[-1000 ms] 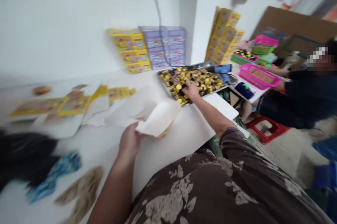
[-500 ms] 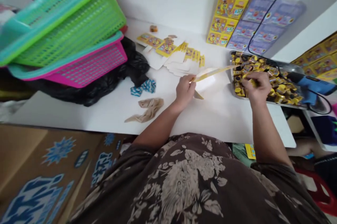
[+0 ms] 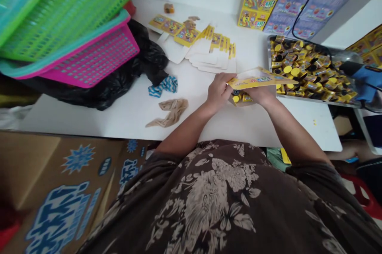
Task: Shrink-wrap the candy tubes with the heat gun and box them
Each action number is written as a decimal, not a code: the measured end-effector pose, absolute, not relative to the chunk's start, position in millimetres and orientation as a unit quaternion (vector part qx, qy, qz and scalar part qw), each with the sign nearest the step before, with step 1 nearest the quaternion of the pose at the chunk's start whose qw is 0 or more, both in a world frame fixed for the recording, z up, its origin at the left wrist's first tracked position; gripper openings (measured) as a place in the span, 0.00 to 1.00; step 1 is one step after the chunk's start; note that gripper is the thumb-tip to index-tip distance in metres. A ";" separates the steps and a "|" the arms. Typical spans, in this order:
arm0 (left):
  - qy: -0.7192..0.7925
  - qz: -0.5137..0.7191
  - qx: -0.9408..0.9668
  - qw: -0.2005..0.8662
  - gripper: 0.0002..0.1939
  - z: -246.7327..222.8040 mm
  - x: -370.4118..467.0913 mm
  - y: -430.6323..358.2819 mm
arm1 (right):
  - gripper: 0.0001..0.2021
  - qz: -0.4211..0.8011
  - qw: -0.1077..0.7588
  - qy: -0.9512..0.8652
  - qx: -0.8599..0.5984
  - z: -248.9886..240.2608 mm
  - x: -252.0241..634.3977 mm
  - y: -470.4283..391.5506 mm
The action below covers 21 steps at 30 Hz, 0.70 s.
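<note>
My left hand [image 3: 220,90] grips the left edge of a small yellow printed cardboard box [image 3: 256,83], its fingers bent around the card. The box's lid flap stands up and slants over its opening. Several small yellow cups [image 3: 237,98] show inside it, near the left hand. My right hand [image 3: 260,95] reaches under the flap into the box; its fingers are hidden, so what they hold does not show. To the right of the box, a metal tray [image 3: 310,100] is heaped with small yellow-wrapped cups [image 3: 313,69].
Flattened boxes [image 3: 209,57] lie fanned out behind my hands. Stacked yellow boxes [image 3: 256,5] and purple boxes [image 3: 298,9] stand by the wall. A blue heat gun [image 3: 368,81] with its cord overlaps the tray. Plastic baskets [image 3: 95,55] and crumpled brown tape [image 3: 171,112] lie left.
My right hand has moved left from the tray into the box. The box, seen edge-on before, now shows its printed flap and cups inside. The view has shifted slightly.
</note>
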<state>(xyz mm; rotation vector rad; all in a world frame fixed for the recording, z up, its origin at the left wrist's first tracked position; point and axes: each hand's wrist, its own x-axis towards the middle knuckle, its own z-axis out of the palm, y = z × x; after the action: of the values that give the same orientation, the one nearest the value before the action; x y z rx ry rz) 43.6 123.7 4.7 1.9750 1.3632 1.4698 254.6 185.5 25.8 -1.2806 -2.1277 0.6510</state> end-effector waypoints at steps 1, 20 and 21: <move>0.477 0.516 0.693 0.160 0.23 4.2 43.0 124.1 | 0.17 0.234 0.277 -0.794 -0.488 26.3 260.7 187.5; 0.464 0.501 0.717 0.138 0.20 3.4 43.5 122.3 | 0.16 0.071 0.186 -0.872 -0.447 32.4 275.3 175.2; 0.465 0.500 0.718 0.134 0.19 3.3 43.9 122.4 | 0.17 0.066 0.179 -0.881 -0.432 30.3 273.2 174.1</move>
<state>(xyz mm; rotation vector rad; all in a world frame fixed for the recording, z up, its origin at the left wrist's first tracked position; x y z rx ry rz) 43.9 122.4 3.3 2.0821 1.3481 1.4495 273.2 174.1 30.3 -1.2219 -2.4927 0.1873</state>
